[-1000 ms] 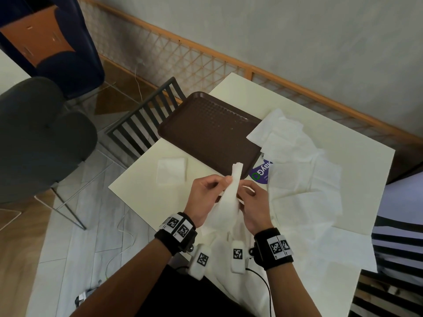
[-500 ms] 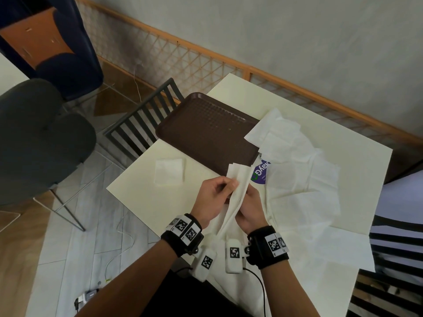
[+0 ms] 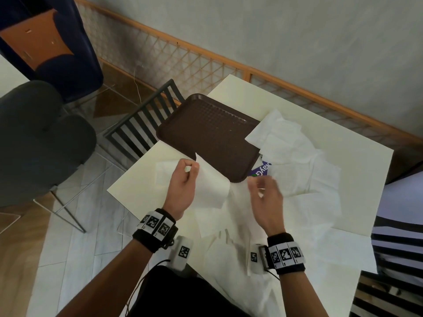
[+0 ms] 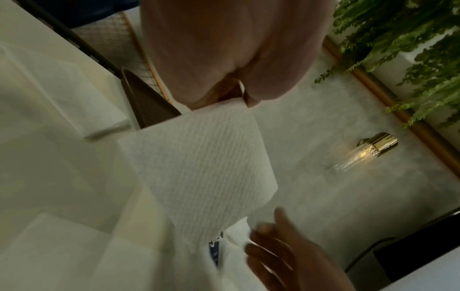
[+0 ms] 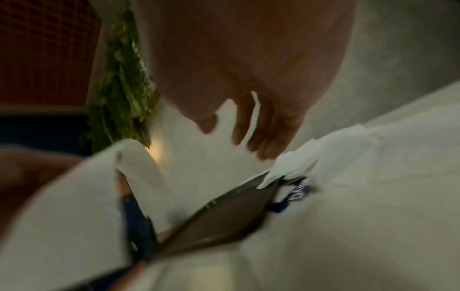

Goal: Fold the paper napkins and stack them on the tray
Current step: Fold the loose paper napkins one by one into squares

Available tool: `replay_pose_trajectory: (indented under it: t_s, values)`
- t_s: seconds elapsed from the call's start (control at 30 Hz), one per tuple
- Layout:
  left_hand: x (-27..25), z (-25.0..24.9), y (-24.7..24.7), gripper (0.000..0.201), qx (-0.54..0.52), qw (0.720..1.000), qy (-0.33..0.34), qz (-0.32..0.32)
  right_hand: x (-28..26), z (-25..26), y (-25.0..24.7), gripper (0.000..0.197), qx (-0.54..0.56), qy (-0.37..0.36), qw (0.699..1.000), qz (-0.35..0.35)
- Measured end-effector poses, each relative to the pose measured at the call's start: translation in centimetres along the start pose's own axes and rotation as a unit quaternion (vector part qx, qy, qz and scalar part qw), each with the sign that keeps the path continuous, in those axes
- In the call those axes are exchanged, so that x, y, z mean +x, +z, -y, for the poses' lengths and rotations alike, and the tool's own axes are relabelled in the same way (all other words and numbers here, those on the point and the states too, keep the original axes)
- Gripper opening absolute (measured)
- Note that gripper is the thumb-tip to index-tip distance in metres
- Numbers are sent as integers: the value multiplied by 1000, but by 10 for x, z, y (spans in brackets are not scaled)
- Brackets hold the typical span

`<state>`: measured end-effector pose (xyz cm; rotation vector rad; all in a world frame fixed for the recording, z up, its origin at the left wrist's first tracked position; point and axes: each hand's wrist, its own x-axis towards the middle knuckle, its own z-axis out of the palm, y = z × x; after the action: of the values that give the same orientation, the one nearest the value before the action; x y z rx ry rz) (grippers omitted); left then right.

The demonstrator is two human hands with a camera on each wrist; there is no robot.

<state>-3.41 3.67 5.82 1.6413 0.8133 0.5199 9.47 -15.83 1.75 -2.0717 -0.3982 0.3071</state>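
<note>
Head view: right hand point(image 3: 265, 197) has let go and hangs relaxed, empty; left hand point(image 3: 183, 181) alone pinches the folded napkin point(image 3: 211, 188), ready for the tray point(image 3: 206, 133) just beyond it.

Wall point(image 3: 297, 30): grey, plastered, matt. Lattice panel point(image 3: 183, 62): wood-framed, runs along the wall's base. Wall lamp point(image 4: 368, 151): brass with a glass shade, lit. Greenery point(image 4: 410, 39): hangs on the wall near the lamp. Floor point(image 3: 75, 236): pale planks beside the desk, brown tiles toward the wall. Desk point(image 3: 357, 156): square, cream top. Slatted chair point(image 3: 146, 122): dark, at the desk's far-left side. Padded chair point(image 3: 39, 138): grey, metal legs, left.
</note>
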Motion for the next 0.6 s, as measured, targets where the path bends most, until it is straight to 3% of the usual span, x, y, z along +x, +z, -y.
replay_pose_trajectory:
  t_s: [0.07, 0.13, 0.2, 0.3, 0.43, 0.53, 0.6]
  values:
    - [-2, -7, 0, 11, -31, 999, 9, -16, -8, 35, 8, 35, 115, 72, 975, 175]
    - [-4, -17, -6, 21, -99, 995, 17, -13, -13, 50, 22, 31, 182, 74, 946, 256]
    - [-3, -27, -19, 38, -125, 992, 27, 7, -13, 60, 31, 26, 213, 43, 943, 252]
    - [5, -26, -52, 49, -98, 993, 16, 70, -5, 69, 34, 19, 251, 41, 935, 247]
    - [15, -3, -86, 51, 78, 985, 75, 132, 4, 93, 40, 21, 313, 67, 906, 278]
    - [26, 21, -96, 39, 199, 973, 103, 58, 8, 114, 53, 23, 341, 76, 893, 283]
    - [32, 28, -99, 23, 214, 972, 101, -3, 10, 126, 65, 21, 364, 90, 889, 265]
